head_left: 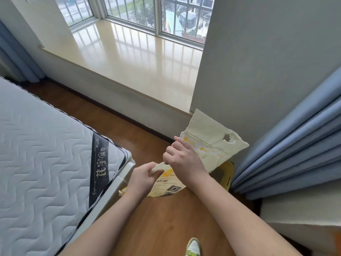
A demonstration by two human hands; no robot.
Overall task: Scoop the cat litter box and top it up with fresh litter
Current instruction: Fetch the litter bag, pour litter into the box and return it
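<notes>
Both hands pinching the pale-yellow printed plastic litter bag [206, 145], left hand [142, 177] at corner, right hand [181, 157] at top edge; keep grip firm, support underneath before tipping.

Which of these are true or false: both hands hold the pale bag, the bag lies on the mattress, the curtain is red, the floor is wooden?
1. Both the left hand and right hand grip the pale bag. True.
2. The bag lies on the mattress. False: it is held over the floor.
3. The curtain is red. False: blue.
4. The floor is wooden. True.
</notes>
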